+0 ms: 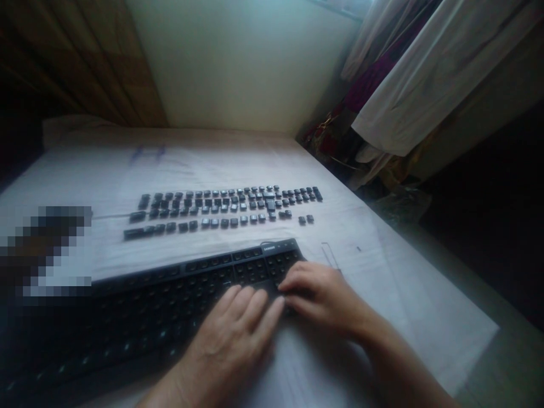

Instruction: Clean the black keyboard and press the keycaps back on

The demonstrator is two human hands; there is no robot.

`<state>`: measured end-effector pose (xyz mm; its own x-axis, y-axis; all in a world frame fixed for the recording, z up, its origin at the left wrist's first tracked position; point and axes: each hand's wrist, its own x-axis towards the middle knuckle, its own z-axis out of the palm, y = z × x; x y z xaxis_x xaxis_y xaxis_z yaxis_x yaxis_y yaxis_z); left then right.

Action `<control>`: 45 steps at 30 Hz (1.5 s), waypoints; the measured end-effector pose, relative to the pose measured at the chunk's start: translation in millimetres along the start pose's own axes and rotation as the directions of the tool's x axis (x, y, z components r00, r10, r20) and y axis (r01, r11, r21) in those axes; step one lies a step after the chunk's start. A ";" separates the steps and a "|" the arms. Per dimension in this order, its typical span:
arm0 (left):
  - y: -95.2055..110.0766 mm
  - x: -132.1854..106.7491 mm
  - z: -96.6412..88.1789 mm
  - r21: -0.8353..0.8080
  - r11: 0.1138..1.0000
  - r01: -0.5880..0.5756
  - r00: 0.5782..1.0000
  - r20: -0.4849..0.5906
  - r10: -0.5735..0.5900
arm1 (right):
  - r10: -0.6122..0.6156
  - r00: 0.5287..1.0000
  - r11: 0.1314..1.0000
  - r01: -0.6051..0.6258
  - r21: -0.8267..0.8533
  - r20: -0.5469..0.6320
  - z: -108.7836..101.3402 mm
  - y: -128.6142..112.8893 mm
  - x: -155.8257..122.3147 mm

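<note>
A black keyboard with its keycaps off lies slantwise across the near part of the table. My left hand rests on its lower right part, fingers stretched out over the frame and thumb apart. Close beside it, my right hand is bent over the number-pad end, with thumb and fingertips drawn together. Whatever is between those fingertips is hidden. Beyond the keyboard, loose black keycaps are set out in rows, including a long spacebar-like one at the left.
A thin bent wire lies right of the keyboard, with a tiny dark piece farther right. A pixelated patch covers the left edge. Cloths hang beyond the table's right edge; a pale wall stands behind.
</note>
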<state>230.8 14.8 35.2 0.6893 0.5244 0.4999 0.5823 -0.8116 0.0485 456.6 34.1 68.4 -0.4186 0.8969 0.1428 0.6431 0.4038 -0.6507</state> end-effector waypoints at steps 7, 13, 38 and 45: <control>2.1 2.7 0.8 0.013 1.000 -0.005 1.000 0.024 0.005 | 0.008 1.000 0.997 -0.009 0.082 0.012 -1.6 1.7 -1.5; 1.9 1.9 1.0 -0.006 1.000 -0.009 1.000 0.017 0.009 | 0.031 0.999 0.996 -0.030 0.078 -0.013 -0.7 1.6 0.0; -4.1 1.8 0.4 0.011 0.998 -0.054 0.998 0.016 0.054 | 0.163 0.959 0.955 -0.094 0.281 -0.234 -9.9 13.4 1.2; -2.7 0.3 1.3 0.027 0.999 -0.043 0.999 0.009 0.043 | 0.176 0.927 0.953 -0.076 0.293 -0.332 -9.6 19.5 0.9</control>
<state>230.0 17.5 34.1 0.7172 0.4916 0.4940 0.5637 -0.8260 0.0035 475.0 44.6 63.0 -0.0621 0.9622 0.2653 0.4566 0.2638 -0.8497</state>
